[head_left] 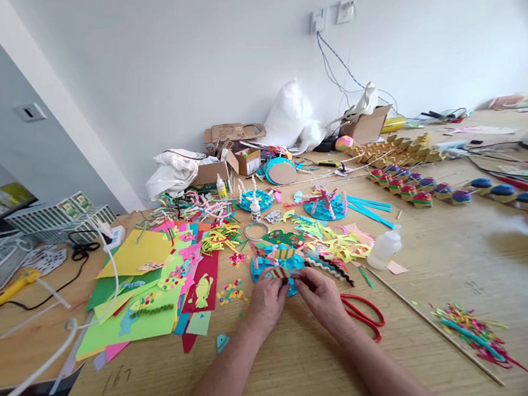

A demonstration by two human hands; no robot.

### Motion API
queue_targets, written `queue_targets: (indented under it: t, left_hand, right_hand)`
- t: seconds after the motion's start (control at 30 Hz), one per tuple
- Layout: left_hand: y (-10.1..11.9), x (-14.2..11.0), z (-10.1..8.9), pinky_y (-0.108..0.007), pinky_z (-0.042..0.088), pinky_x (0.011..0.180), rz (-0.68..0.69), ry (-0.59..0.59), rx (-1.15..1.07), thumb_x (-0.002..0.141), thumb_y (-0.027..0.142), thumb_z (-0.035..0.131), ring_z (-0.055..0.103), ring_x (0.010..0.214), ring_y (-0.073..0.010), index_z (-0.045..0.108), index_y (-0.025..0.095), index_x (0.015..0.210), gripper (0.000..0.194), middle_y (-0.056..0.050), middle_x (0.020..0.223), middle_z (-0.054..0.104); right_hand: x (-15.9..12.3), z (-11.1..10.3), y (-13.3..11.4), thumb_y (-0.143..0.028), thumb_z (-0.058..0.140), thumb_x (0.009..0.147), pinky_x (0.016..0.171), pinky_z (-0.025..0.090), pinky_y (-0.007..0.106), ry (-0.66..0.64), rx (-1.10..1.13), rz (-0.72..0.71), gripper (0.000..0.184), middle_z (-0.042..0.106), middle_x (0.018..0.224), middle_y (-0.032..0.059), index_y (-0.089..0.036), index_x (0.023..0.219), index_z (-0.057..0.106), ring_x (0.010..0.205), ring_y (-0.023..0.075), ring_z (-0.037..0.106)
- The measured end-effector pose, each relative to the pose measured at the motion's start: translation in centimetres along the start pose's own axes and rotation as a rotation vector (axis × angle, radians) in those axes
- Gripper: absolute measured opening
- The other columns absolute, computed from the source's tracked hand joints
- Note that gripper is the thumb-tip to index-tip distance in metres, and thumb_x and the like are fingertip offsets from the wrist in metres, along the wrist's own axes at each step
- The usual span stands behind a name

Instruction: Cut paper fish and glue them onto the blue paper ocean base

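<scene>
Paper fish at risk of creasing in a close pinch, amid light clutter

Pinching a small striped paper fish [279, 273] in the left hand [266, 298], over the near part of a blue disc [257, 267]. Closing in narrowly at the fish's tail end with the right hand [321, 294]; unable to tell a grip there from a mere touch. Could crease or tear the paper by pulling both ways.

Could knock the orange-striped fish [284, 253] on the disc through a low knuckle or a brushing finger. Could snag the red-handled scissors [381, 319], just beside the right forearm, and drag them along by a sideways swing. Could scatter the loose paper dots [231, 292], left of the disc, with a sleeve-light sweep.

Farther out, could tip the translucent bottle [384, 249] through a careless reach to the right, or set the wooden stick [430, 321] rolling across the counter [275, 381]. Over to the left, could shift the coloured sheets [131, 251] by tugging the white cable [112, 266] lying across them.
</scene>
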State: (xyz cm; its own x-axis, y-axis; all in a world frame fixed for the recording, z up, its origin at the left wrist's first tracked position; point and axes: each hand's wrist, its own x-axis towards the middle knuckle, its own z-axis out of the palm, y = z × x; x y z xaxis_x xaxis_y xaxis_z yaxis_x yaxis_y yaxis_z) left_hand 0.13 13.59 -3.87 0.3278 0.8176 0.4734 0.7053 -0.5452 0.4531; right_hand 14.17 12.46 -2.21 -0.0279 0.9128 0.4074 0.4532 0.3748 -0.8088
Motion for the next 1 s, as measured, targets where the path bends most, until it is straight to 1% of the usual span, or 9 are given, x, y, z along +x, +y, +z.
queue_targets:
  t: [0.2,0.4,0.83,1.0]
  left_hand:
    - [-0.18,-0.04,0.04,-0.035,0.047,0.077,-0.003,-0.003,0.019,0.083,0.015,0.051,0.061,0.083,-0.0218,0.061,0.018,0.081,0.011,-0.005,0.078,0.067]
    - [-0.16,-0.01,0.02,-0.034,0.047,0.076,0.013,0.002,0.013,0.081,0.013,0.053,0.062,0.081,-0.0216,0.061,0.016,0.080,0.009,-0.006,0.076,0.067]
    - [0.06,0.11,-0.14,-0.033,0.048,0.074,0.032,0.007,0.022,0.081,0.013,0.053,0.062,0.077,-0.0207,0.060,0.016,0.076,0.009,-0.005,0.074,0.067]
    - [-0.09,0.02,-0.09,-0.033,0.048,0.072,0.014,0.002,0.049,0.081,0.014,0.054,0.062,0.078,-0.0215,0.060,0.017,0.074,0.009,-0.005,0.074,0.067]
  right_hand:
    - [0.09,0.04,0.07,-0.025,0.047,0.075,0.052,0.041,0.023,-0.003,0.007,0.005,0.016,0.061,0.064,0.0026,-0.016,0.074,0.061,0.056,0.0136,0.053]
    - [0.17,-0.04,0.06,-0.024,0.047,0.074,0.050,0.040,0.022,0.013,-0.014,-0.002,0.016,0.060,0.061,0.0016,-0.016,0.072,0.061,0.054,0.0128,0.052]
    - [0.30,-0.30,0.13,-0.024,0.048,0.074,0.051,0.040,0.021,0.027,-0.039,-0.034,0.014,0.059,0.060,0.0010,-0.017,0.071,0.060,0.054,0.0125,0.052]
    - [0.24,-0.26,0.01,-0.023,0.047,0.074,0.052,0.041,0.022,0.022,-0.041,-0.024,0.015,0.060,0.062,0.0018,-0.016,0.071,0.060,0.056,0.0129,0.053]
